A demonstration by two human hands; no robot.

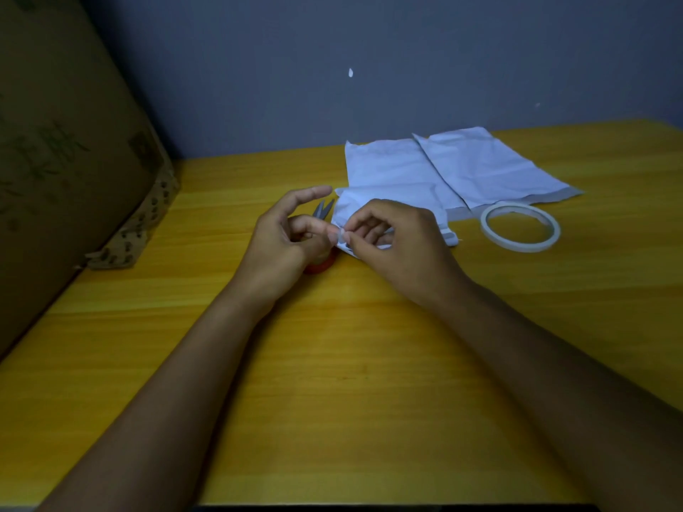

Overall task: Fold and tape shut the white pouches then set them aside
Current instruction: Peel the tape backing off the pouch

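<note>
Three white pouches are showing on the yellow wooden table [332, 364]. Two are lying flat side by side toward the far right: the far-left pouch [391, 171] and the far-right pouch [491, 168], the right one overlapping the left one's edge. The third pouch [351, 212] is sitting nearer, at the middle of the table, partly crumpled under the hands.

Two hands are working there. The right hand [403, 249] is curling its fingers over the near pouch and pinching its left corner between thumb and forefinger. The left hand [288, 238] is meeting it at that same corner, its thumb and a bent finger pinching there, while its forefinger is reaching out straight toward the far side. Whether a bit of tape is caught between the fingertips cannot be told.

One roll of white tape [521, 227] is lying flat to the right of the near pouch, just beside the far pouches' near edge. One pair of scissors [323, 210], grey blades and a red handle, is lying partly hidden beneath the left hand.

One large cardboard box [63, 160] is standing at the far left, closed; its contents cannot be seen.
</note>
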